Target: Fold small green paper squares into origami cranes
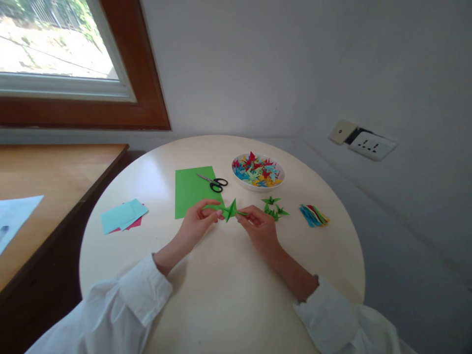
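Between my two hands is a green paper crane (pixel 230 211), its folded points standing up in the middle. My left hand (pixel 201 217) pinches one end of it, and my right hand (pixel 259 225) pinches the opposite end between thumb and fingers. Just behind my left hand lies a sheet of green paper (pixel 188 191), with black-handled scissors (pixel 217 184) resting across its right part. Several small green cranes (pixel 275 210) sit close beyond my right hand.
A white bowl (pixel 254 187) full of colourful paper cranes stands at the back of the round table (pixel 228 305). Folded paper strips (pixel 314 215) lie at the right, light blue sheets (pixel 120 216) over pink paper at the left. A wooden desk (pixel 62 167) adjoins on the left.
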Available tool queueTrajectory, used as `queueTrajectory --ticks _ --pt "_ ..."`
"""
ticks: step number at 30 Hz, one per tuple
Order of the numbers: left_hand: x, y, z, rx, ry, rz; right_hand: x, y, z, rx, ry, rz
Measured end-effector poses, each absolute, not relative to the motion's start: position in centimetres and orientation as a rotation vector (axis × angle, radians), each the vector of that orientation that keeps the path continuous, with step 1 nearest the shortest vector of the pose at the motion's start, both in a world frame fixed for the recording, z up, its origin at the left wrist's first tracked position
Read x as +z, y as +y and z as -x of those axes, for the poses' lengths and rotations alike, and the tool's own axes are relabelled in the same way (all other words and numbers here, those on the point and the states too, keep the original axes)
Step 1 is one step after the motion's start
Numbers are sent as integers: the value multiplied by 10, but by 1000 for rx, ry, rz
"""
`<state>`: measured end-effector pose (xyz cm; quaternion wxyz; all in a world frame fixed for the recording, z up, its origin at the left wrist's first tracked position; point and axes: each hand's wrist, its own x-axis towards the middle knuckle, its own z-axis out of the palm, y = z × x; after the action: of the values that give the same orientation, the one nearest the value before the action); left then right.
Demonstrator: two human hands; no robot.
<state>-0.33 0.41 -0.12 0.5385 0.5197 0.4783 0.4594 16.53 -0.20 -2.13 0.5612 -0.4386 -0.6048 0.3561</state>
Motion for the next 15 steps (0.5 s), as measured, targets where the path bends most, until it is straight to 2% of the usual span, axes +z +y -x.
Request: queueTrajectory --ticks 6,10,15 --pt "-4 1 5 1323 1138 -1592 -18 -2 -163 906 -1327 1107" --pt "-4 -6 3 1278 1151 -1924 -17 -3 -161 899 -1337 1128" --pt "-3 -8 -1 1240 1210 -2002 -17 -7 -159 903 -1403 1137"
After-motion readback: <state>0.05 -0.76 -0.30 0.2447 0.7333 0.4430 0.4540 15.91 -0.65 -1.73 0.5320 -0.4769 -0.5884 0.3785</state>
